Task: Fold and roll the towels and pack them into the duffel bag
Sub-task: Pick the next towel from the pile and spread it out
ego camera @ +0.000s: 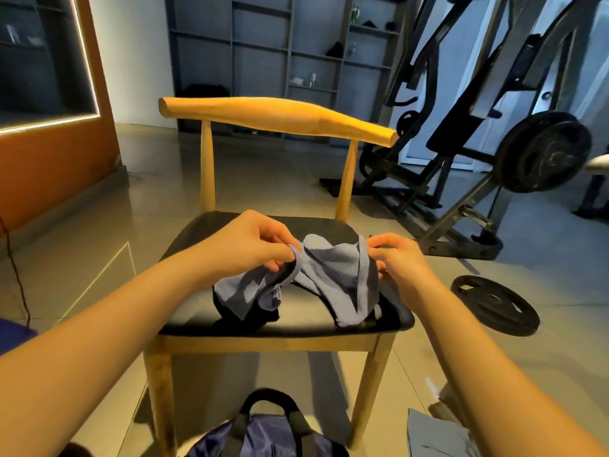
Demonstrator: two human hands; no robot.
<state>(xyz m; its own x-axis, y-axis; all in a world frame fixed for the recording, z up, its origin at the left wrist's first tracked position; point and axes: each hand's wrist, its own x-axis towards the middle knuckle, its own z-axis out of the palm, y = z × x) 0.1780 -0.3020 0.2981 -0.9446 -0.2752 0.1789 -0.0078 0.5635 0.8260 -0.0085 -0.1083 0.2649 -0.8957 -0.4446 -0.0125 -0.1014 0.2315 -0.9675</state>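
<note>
Straightening the towel on the chair

My left hand (pixel 260 242) and right hand (pixel 392 257) pinch the blue towel (pixel 329 275) at its top edge above the chair seat (pixel 197 311); I should pull the corners taut first.

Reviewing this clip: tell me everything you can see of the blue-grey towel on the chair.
The towel is blue-grey, soft woven-looking cloth with a stitched hem along its edge. It is unfolded and rumpled. The left hand pinches its upper left edge and the right hand pinches its upper right edge, holding that side raised. The rest sags onto the black chair seat, partly over a dark item I cannot identify.
</note>
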